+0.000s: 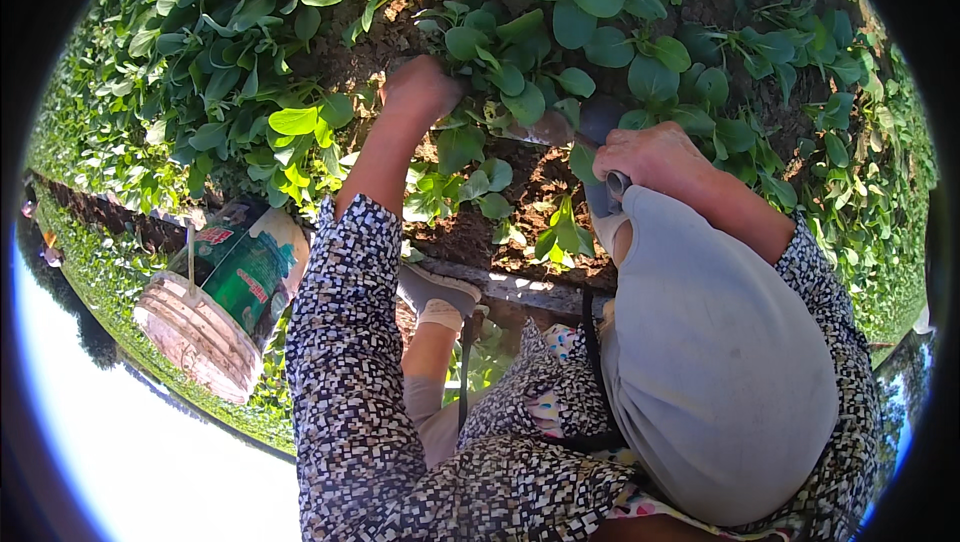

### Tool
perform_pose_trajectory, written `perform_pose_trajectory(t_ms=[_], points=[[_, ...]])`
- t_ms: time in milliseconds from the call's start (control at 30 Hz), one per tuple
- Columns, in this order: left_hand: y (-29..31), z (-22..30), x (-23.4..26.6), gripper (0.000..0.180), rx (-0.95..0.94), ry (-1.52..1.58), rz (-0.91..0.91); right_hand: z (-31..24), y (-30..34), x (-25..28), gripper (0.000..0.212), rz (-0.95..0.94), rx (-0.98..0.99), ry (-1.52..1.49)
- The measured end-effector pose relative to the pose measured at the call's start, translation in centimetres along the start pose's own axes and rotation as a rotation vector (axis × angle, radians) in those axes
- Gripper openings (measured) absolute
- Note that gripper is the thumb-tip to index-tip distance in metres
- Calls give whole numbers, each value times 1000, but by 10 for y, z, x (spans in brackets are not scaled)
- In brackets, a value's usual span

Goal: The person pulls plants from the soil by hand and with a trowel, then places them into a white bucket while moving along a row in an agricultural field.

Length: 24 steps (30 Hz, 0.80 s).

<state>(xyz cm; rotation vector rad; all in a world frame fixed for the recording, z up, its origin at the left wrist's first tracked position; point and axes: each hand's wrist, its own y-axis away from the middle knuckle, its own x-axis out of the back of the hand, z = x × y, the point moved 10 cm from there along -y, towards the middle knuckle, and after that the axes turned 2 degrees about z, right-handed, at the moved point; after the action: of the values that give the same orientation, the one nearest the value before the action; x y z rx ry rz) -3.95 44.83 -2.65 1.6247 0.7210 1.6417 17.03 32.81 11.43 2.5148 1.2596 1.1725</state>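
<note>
My right hand is wrapped around a hand tool with a hollow, tube-like handle end. From that fist a flat metal blade reaches left, low among the leaves and partly covered by them. My left hand is closed and slightly blurred, down at the soil to the left of a leafy green plant. Its fingertips are hidden, so whatever they hold cannot be made out. Small seedlings stand in the brown soil between my arms.
Dense leafy greens spread across the far side and both edges. A green and white bucket leans on its side at the left. My shoe rests near a pale strip along the bed's near edge.
</note>
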Motion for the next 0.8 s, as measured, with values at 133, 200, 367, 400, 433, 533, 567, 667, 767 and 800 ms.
perform_pose_trajectory(t_ms=[133, 200, 367, 400, 433, 533, 567, 667, 767, 800], points=[[2, 5, 2, 47, 13, -2, 26, 1, 0, -2, 16, -17, -25, -20], [0, 8, 0, 48, 3, 13, 26, 3, 0, -2, 16, -18, -47, -38], [4, -3, 8, 48, -7, 600, 122, 9, 3, 4, 17, 72, -78, -123], [9, -12, 4, 46, 36, 809, 88, 11, 4, 6, 17, 94, -80, -138], [16, -25, 11, 43, 76, 1100, 162, 13, 5, 8, 18, 117, -80, -152], [61, -53, 36, 30, -60, 1841, 249, 21, 8, 12, 19, 130, -137, -211], [70, -58, 39, 20, -31, 2241, 175, 25, 9, 12, 20, 119, -175, -234], [133, -24, 53, 30, -446, 2290, -54, 20, 16, 29, 19, 247, -162, -264], [167, 13, -11, 34, -131, 1849, -71, 28, 22, 29, 19, 241, -301, -216], [169, 30, -35, 33, -48, 1721, -8, 26, 22, 31, 18, 259, -292, -188]])
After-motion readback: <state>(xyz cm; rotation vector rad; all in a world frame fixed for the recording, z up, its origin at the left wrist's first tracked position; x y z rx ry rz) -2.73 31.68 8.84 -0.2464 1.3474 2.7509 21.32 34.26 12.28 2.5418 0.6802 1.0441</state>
